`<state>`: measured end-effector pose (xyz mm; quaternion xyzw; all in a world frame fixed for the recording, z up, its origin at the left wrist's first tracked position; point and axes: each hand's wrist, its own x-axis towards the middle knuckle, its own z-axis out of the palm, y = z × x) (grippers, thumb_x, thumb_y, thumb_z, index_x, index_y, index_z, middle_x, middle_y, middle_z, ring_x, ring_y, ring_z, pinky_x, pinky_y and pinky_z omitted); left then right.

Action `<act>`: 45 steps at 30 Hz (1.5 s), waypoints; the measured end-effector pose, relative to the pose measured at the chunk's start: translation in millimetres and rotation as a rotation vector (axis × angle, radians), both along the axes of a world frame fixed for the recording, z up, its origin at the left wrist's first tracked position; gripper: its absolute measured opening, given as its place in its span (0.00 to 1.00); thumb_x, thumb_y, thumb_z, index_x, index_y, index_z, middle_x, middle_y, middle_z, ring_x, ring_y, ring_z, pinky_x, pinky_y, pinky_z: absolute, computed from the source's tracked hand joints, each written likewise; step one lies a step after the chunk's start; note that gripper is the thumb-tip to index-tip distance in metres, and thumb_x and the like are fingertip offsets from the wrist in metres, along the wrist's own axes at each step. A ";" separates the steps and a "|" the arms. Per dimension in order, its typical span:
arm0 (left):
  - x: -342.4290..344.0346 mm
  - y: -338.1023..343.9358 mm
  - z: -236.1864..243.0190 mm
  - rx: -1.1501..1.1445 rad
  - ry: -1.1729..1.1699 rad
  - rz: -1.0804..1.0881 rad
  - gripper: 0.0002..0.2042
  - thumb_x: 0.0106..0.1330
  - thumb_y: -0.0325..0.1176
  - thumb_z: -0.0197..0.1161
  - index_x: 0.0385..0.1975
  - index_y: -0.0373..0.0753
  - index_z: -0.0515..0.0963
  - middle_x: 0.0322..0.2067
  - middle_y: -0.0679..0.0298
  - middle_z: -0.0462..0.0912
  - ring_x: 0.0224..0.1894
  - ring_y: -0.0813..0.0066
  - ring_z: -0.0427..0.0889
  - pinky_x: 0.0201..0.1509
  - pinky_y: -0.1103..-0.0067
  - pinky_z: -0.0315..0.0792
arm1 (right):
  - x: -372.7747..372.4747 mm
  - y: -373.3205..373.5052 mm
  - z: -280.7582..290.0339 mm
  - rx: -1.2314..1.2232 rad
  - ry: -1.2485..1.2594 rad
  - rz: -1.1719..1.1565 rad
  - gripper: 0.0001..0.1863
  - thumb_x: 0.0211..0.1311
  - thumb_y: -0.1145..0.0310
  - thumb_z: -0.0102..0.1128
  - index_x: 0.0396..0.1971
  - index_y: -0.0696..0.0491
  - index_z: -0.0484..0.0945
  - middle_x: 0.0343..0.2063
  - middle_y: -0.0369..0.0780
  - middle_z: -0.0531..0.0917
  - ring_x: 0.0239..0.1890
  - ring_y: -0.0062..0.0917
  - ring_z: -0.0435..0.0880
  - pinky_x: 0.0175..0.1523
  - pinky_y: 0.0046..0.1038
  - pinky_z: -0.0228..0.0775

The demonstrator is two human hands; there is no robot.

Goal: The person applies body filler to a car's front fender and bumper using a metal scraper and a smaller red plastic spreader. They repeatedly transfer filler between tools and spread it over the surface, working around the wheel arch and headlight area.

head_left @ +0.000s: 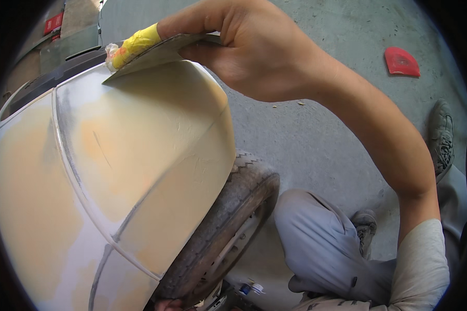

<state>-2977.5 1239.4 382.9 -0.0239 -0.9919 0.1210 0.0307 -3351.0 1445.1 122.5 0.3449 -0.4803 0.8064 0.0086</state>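
My right hand reaches across from the right and grips a thin, flexible grey sheet between thumb and fingers. Yellow tape wraps one extended finger, with clear wrinkled film at its tip. The sheet's pointed corner lies at the upper part of a curved vehicle body panel, where touching or just above cannot be made out. White and tan sanded patches cover the panel, crossed by dark lines and a raised seam. At the bottom edge, a little of my left hand shows beside the tyre; its fingers are mostly cut off.
A dusty tyre sits under the panel's edge. Black trim borders the panel at upper left. My bent knee is to the right of the wheel. On the grey floor lies a red, round-edged piece.
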 end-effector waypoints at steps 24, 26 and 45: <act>7.8 2.5 -4.8 -0.031 0.066 0.036 0.23 0.80 0.46 0.46 0.22 0.38 0.69 0.19 0.57 0.77 0.18 0.61 0.76 0.22 0.69 0.68 | 158.2 -55.0 -11.7 -0.023 -0.109 -0.541 0.20 0.48 0.67 0.72 0.45 0.39 0.92 0.50 0.44 0.84 0.52 0.37 0.83 0.62 0.44 0.77; 9.1 4.0 -5.0 -0.029 0.074 0.076 0.24 0.80 0.47 0.46 0.22 0.38 0.69 0.19 0.57 0.77 0.19 0.62 0.76 0.23 0.69 0.68 | 175.7 -62.4 -15.2 -0.016 -0.125 -0.544 0.18 0.50 0.66 0.68 0.44 0.39 0.91 0.50 0.42 0.84 0.51 0.37 0.83 0.63 0.46 0.77; 11.8 -2.4 -2.5 -0.010 0.091 0.056 0.22 0.80 0.46 0.46 0.23 0.40 0.68 0.18 0.58 0.78 0.19 0.63 0.77 0.23 0.69 0.69 | 21.7 -13.8 -8.4 -0.180 0.029 -0.227 0.24 0.62 0.86 0.51 0.56 0.56 0.83 0.43 0.50 0.87 0.45 0.34 0.88 0.52 0.29 0.77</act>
